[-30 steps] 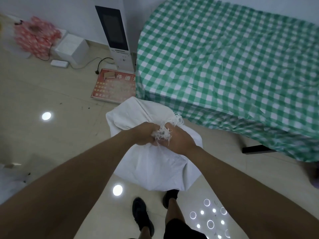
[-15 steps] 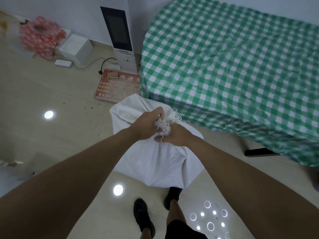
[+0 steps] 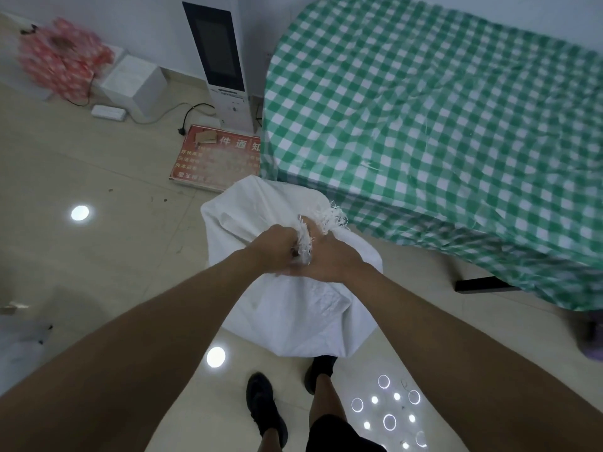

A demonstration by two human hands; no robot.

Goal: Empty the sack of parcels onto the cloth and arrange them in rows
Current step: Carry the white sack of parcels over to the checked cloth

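A bulging white woven sack (image 3: 293, 308) hangs just above the tiled floor in front of my feet. Its gathered, frayed mouth (image 3: 321, 216) sticks up between my hands. My left hand (image 3: 272, 244) and my right hand (image 3: 329, 259) both grip this bunched neck, side by side. The parcels are hidden inside the sack. The green and white checked cloth (image 3: 440, 119) covers a table to the upper right, with nothing on it.
A white kiosk with a dark screen (image 3: 217, 60) stands against the wall left of the table. A red printed sign (image 3: 215, 158) lies on the floor beside it. A white box (image 3: 133, 83), a power strip (image 3: 107, 111) and a red patterned bag (image 3: 62, 66) sit far left.
The sack has swung slightly closer to the table's corner as I step forward. Both hands keep their grip on the neck.
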